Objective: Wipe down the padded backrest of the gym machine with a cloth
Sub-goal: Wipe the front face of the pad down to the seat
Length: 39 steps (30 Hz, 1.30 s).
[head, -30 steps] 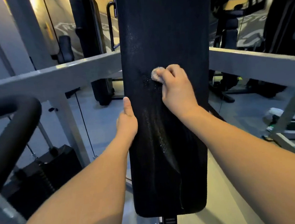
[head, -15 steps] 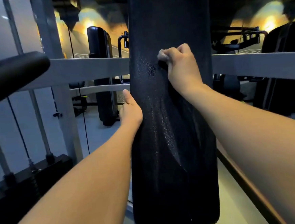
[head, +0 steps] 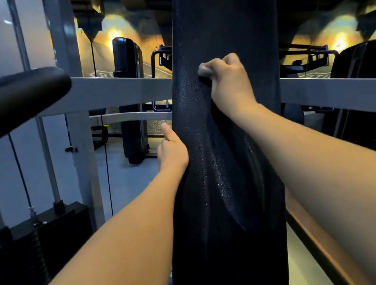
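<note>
The black padded backrest stands upright in the middle of the view, its textured surface glistening with wet streaks. My right hand is pressed against its upper part, fingers closed around a small cloth that is almost wholly hidden inside the fist. My left hand grips the pad's left edge lower down, thumb up along the side and fingers hidden behind the pad.
A grey steel crossbar runs behind the pad on both sides. A black padded roller handle juts in from the left. A weight stack with cables sits lower left. Other dark machines stand beyond.
My right hand has slid up the pad with the cloth, leaving a wet trail below. My view has tilted upward. My left hand stays on the pad's left edge.
</note>
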### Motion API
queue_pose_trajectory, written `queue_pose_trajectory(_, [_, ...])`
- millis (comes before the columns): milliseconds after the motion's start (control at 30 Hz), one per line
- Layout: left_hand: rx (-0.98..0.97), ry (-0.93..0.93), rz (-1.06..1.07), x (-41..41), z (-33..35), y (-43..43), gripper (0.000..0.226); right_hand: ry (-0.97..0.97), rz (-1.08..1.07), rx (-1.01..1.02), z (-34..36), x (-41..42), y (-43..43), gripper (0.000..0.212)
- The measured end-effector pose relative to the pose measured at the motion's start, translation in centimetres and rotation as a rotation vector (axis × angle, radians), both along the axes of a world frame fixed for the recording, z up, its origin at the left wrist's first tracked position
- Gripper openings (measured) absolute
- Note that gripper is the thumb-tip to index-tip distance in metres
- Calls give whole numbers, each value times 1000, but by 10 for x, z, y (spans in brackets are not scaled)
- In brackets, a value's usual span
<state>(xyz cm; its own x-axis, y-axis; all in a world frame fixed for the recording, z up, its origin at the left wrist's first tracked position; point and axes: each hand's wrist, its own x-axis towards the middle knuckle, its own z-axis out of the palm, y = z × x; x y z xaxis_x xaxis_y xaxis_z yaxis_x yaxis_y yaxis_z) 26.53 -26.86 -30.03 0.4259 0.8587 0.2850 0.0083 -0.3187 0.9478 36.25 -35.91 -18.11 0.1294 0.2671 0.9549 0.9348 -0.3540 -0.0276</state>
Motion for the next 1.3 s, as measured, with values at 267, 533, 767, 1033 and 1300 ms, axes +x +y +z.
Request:
queue_pose_trajectory(267, [17, 27, 4, -3, 4, -3, 87, -215, 149, -446, -76, -31, -23, 35])
queue_pose_trajectory(533, [5, -1, 48, 3, 2, -6, 86, 10, -216, 29, 3, 50, -74, 33])
queue_pose_trajectory(767, [6, -1, 53, 0, 6, -13, 78, -135, 50, -233, -85, 19, -84, 32])
queue_pose_trajectory(1033, [18, -7, 78, 0, 7, -13, 76, -14, -122, -30, 2, 54, -93, 26])
queue_pose_trajectory(1300, [30, 14, 80, -7, 9, -22, 74, -76, -25, -232, -64, 32, -89, 28])
